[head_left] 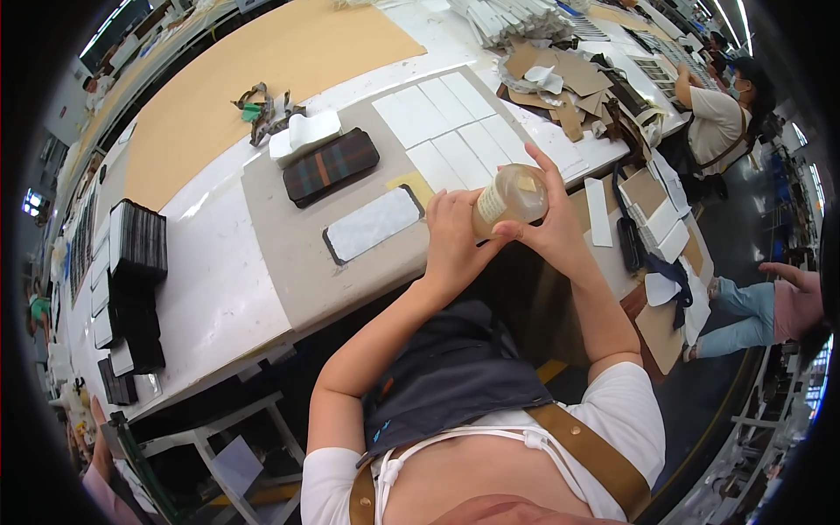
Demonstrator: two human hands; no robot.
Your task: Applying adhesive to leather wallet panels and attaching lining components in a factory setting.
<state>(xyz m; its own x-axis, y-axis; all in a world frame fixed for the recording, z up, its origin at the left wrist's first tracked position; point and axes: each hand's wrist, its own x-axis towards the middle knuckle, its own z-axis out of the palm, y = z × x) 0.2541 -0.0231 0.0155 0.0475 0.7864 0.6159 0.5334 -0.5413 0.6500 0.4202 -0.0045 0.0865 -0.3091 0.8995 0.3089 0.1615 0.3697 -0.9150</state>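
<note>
a white worktable (210, 254) spreads from nine to one o'clock, a broad tan sheet (201, 114) covering its eleven o'clock side and a grey board (280, 293) lying nearer; past it, the workshop floor (731, 254) shows at three. both hands are together, clamped on a translucent jar (512, 199) at two o'clock, raised over the table's near edge: the left hand (455, 234) wraps its left side, the right hand (547, 223) grips the other. a pale label on the jar bears print too small to read, and the small marks on the dark apron (446, 376) at six are equally illegible. on the board, a plaid case (331, 168) lies between ten and eleven, a white-faced panel (374, 223) nearer at ten, and rows of white cards (442, 101) at twelve. dark stacked pieces (140, 241) stand at nine; a heap of scraps (564, 83) crowds one o'clock. a co-worker (717, 131) is at two. the hands and jar partly hide the board's right-hand edge.
</note>
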